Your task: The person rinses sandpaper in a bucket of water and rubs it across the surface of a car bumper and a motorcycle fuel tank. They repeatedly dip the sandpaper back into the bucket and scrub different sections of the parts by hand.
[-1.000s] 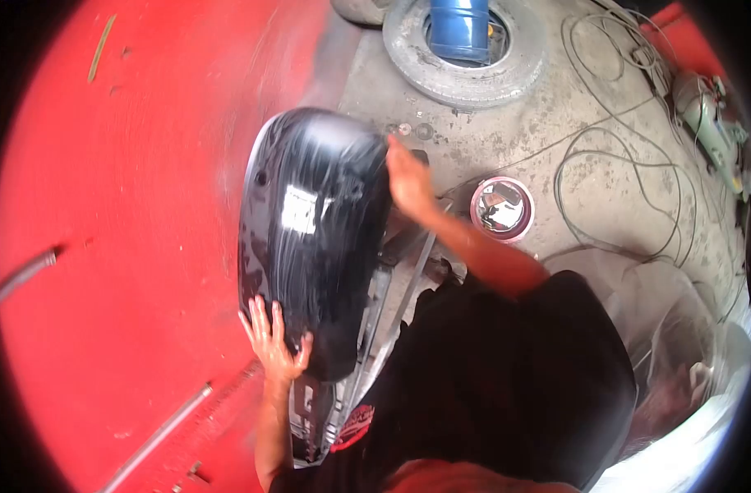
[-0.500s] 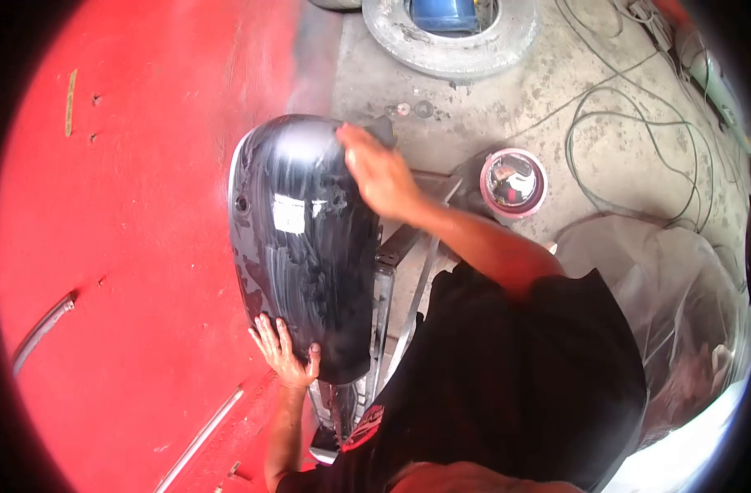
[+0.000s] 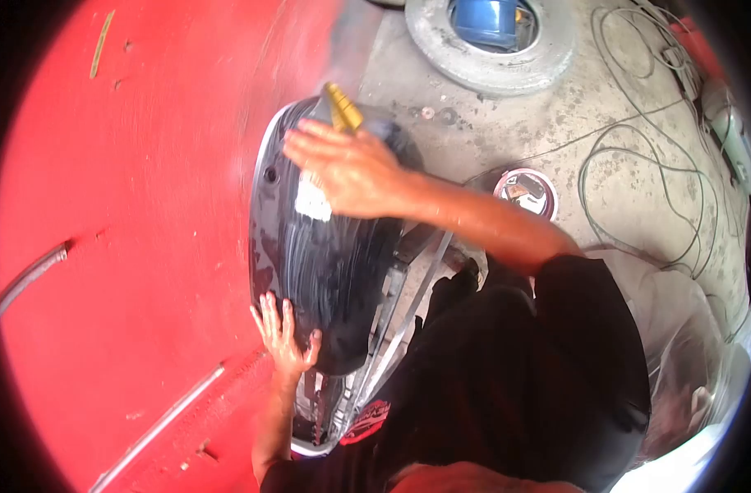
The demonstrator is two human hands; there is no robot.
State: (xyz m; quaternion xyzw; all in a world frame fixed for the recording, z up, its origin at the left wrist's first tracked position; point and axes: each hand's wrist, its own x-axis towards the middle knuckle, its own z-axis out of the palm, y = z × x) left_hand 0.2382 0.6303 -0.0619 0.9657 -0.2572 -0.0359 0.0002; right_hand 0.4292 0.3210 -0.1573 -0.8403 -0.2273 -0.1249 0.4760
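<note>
A black curved panel [image 3: 343,271], wet and streaked, rests on a metal stand [image 3: 375,329]. My right hand [image 3: 351,172] lies across its upper part, pressing a sheet that looks like sandpaper [image 3: 343,108]. Dark grey and yellow parts of the sheet stick out beyond the fingers; the rest is hidden under the hand. With its fingers spread, my left hand [image 3: 283,335] lies flat against the lower left edge of the panel.
A red wall or panel [image 3: 145,246] fills the left side. On the concrete floor are a bucket [image 3: 550,182], partly behind my right forearm, a grey tyre [image 3: 548,70] around a blue container [image 3: 484,23], looped cables [image 3: 585,168] and clear plastic sheeting [image 3: 663,320].
My right hand has moved left from the panel's right edge onto its upper face, and the sheet's yellow side now shows. My left hand stays at the lower edge. The view has shifted slightly.
</note>
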